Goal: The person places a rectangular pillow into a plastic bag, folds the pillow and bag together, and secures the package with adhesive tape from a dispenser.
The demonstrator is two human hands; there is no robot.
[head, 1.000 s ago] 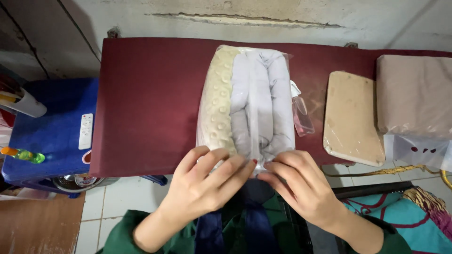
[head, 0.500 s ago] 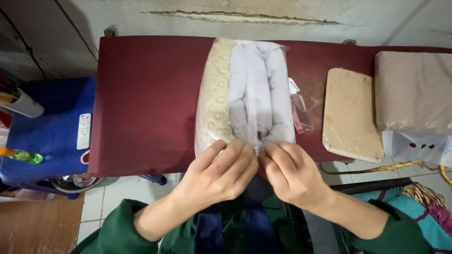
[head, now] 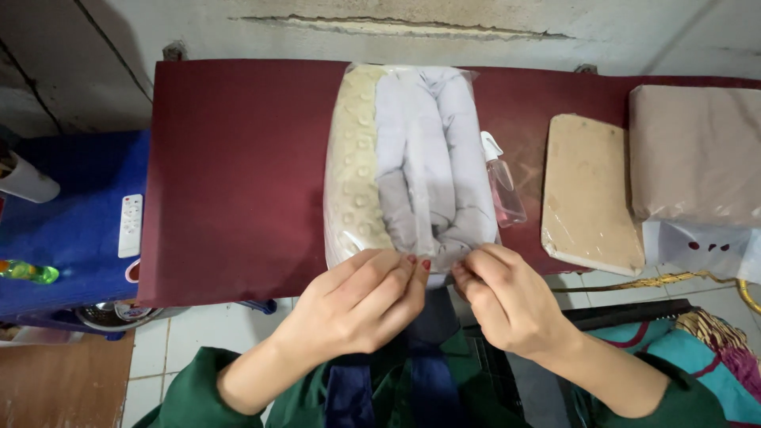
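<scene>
Here, in the single head view looking straight down, a person's two bare hands meet at the near edge of a dark red rectangular tabletop (head: 238, 174). Lying lengthwise on it, near the middle, is a clear plastic bag holding folded cream dotted and pale lilac fabric (head: 408, 166). The left hand (head: 361, 305) has its fingers pressed together, pinching the near end of the bag's film. The right hand (head: 507, 301) pinches the same end just beside it, so that the fingertips of both hands almost touch.

As a judgement, the fabric is already fully inside the bag, and what seems left is closing the near end; whether it is sealed cannot be told, since the fingers hide it.

Just beside the bag on the right lies a small clear spray bottle with pinkish liquid (head: 503, 182). Further right sits a flat tan wrapped pad (head: 590, 194), then a larger beige wrapped bundle (head: 697, 154) at the table's right end. To the left, well apart from the hands, a blue plastic stool (head: 71, 206) carries a white remote control (head: 130, 225). Green sleeves cover both forearms.
</scene>
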